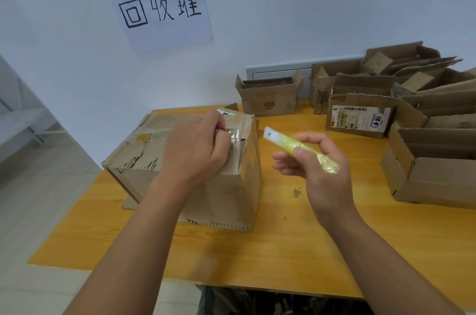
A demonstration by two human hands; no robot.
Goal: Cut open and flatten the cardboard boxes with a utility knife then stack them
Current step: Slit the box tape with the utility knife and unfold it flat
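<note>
Two hands: left hand (195, 144) pinches tape on taped box (201, 173); right hand (316, 165) grips utility knife (296, 147).
Sign (159, 9): "回收堆".
Open box (269, 98): "BAHA", upside down.

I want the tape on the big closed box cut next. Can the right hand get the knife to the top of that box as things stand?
Probably yes. The right hand holds the knife in open air just beside the box, nothing between them. The left hand rests on the top near the tape, so it may need to shift.
</note>
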